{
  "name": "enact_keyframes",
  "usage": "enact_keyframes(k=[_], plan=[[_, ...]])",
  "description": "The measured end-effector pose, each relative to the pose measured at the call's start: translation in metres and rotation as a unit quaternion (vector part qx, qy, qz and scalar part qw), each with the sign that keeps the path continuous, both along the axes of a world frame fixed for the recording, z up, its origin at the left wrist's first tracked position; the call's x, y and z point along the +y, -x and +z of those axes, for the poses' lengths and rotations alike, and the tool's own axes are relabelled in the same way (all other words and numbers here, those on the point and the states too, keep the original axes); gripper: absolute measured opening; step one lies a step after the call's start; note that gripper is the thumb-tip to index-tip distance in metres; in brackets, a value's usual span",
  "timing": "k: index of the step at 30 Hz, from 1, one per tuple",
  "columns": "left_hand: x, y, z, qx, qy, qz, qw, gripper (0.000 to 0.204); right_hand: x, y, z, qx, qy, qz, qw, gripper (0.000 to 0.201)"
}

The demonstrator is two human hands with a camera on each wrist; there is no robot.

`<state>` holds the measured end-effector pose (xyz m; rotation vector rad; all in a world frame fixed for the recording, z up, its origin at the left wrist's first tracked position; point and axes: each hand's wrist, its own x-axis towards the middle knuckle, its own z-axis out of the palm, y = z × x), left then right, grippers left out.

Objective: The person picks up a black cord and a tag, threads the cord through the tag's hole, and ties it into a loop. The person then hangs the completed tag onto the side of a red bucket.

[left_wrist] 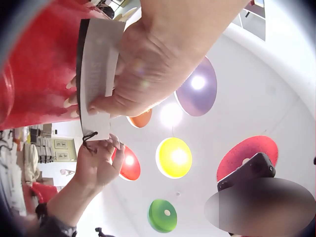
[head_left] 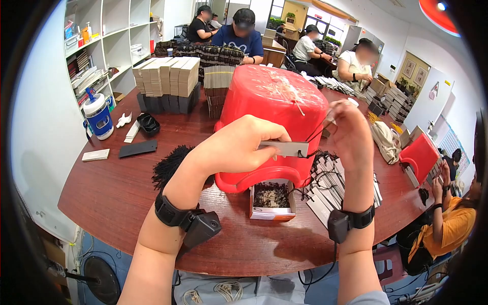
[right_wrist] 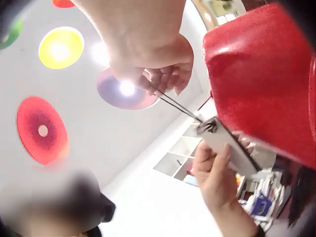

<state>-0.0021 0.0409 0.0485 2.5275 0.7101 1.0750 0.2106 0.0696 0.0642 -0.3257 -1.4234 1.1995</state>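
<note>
A pale tag with a dark edge (head_left: 291,148) is pinched between the thumb and fingers of my left hand (head_left: 231,145), in front of an upturned red tub (head_left: 274,96). A black cord is looped through the tag's right end, knotted there. In the right wrist view the cord (right_wrist: 175,104) runs taut from the tag (right_wrist: 229,148) to the fingertips of my right hand (right_wrist: 158,69), which pinch it. My right hand (head_left: 351,134) is raised beside the tub's right side. In the left wrist view the tag (left_wrist: 98,74) stands upright in the left fingers.
A small box of black cords (head_left: 273,201) sits below the tub's rim. Corded tags (head_left: 333,190) lie spread at the right. A black tassel bundle (head_left: 170,165), stacked tags (head_left: 170,76) and a blue-white jug (head_left: 97,116) are at the left. Several people sit around.
</note>
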Motion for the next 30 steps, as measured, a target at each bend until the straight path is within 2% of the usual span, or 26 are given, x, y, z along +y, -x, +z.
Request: enact_keyframes(k=[1,2,4,5,6,8,9,10,11,12,14,15,16,18,20,21,22,23,24,25,26,27,28,29,30], plan=[[0.000,0.000,0.000,0.000,0.010,0.004,1.000,0.019,0.001,-0.006,-0.001,0.054,0.015,0.051,0.997,0.012],[0.000,0.000,0.000,0.000,0.011,0.004,1.000,0.019,-0.001,-0.009,0.000,0.054,0.017,0.051,0.997,0.012],[0.000,-0.001,-0.001,-0.079,0.145,-0.004,0.986,0.017,-0.011,-0.013,0.007,0.202,0.001,0.243,0.949,0.013],[0.001,-0.002,-0.002,-0.136,0.195,-0.050,0.970,0.014,-0.019,-0.011,0.007,0.266,0.020,0.251,0.931,0.016],[-0.001,-0.004,0.000,-0.135,0.195,-0.051,0.970,0.014,-0.025,-0.010,0.007,0.267,0.020,0.250,0.930,0.016],[-0.009,-0.006,0.006,-0.197,0.302,-0.115,0.926,0.014,-0.034,-0.010,0.007,0.203,-0.042,0.196,0.959,0.030],[-0.012,-0.009,0.007,-0.213,0.309,-0.106,0.921,0.015,-0.035,-0.010,0.003,0.048,-0.152,0.018,0.987,0.043],[-0.015,-0.009,0.008,-0.213,0.310,-0.106,0.920,0.015,-0.040,-0.008,-0.001,0.048,-0.152,0.018,0.987,0.043],[-0.017,-0.010,0.008,-0.218,0.319,-0.107,0.916,0.015,-0.047,-0.003,-0.003,-0.070,-0.198,-0.071,0.975,0.043],[-0.019,-0.012,0.009,-0.222,0.329,-0.108,0.911,0.016,-0.052,0.002,-0.004,-0.186,-0.240,-0.160,0.939,0.042],[-0.025,-0.019,0.006,-0.213,0.322,-0.103,0.917,0.016,-0.058,0.005,-0.002,-0.331,-0.297,-0.262,0.856,0.039],[-0.027,-0.022,0.005,-0.205,0.314,-0.096,0.922,0.016,-0.044,0.010,-0.011,-0.227,-0.342,-0.241,0.879,0.026],[-0.029,-0.023,0.007,-0.202,0.317,-0.098,0.921,0.016,-0.044,0.006,-0.010,-0.227,-0.338,-0.245,0.880,0.026],[-0.033,-0.024,0.011,-0.164,0.375,-0.073,0.910,0.016,-0.049,-0.002,-0.001,-0.083,-0.207,-0.271,0.936,0.017],[-0.033,-0.022,0.011,-0.166,0.397,-0.080,0.899,0.015,-0.039,-0.020,0.009,0.053,-0.182,-0.274,0.943,0.011],[-0.032,-0.021,0.011,-0.172,0.384,-0.059,0.905,0.015,-0.033,-0.029,0.012,0.085,-0.178,-0.316,0.928,0.010],[-0.030,-0.021,0.011,-0.177,0.370,-0.038,0.911,0.015,-0.035,-0.032,0.008,0.086,-0.177,-0.318,0.928,0.010],[-0.027,-0.023,0.007,-0.165,0.329,0.010,0.930,0.014,-0.042,-0.034,0.004,0.069,-0.238,-0.336,0.909,0.008],[-0.026,-0.024,0.005,-0.164,0.330,0.010,0.930,0.014,-0.053,-0.034,0.002,0.051,-0.299,-0.352,0.886,0.006],[-0.025,-0.026,0.003,-0.148,0.305,0.029,0.940,0.015,-0.067,-0.035,0.000,0.008,-0.362,-0.277,0.890,0.004],[-0.024,-0.028,0.002,-0.132,0.281,0.048,0.949,0.015,-0.070,-0.036,0.001,0.008,-0.360,-0.278,0.891,0.004],[-0.026,-0.031,0.001,-0.131,0.284,0.047,0.949,0.015,-0.072,-0.038,0.000,0.002,-0.386,-0.239,0.891,0.006],[-0.029,-0.033,0.001,-0.134,0.317,0.015,0.939,0.016,-0.074,-0.042,-0.002,-0.003,-0.409,-0.202,0.890,0.007],[-0.031,-0.037,-0.001,-0.135,0.352,-0.017,0.926,0.017,-0.066,-0.051,-0.002,0.036,-0.326,-0.289,0.899,0.014],[-0.033,-0.042,-0.004,-0.130,0.361,-0.021,0.923,0.017,-0.060,-0.046,0.010,0.068,-0.158,-0.359,0.917,0.016]])
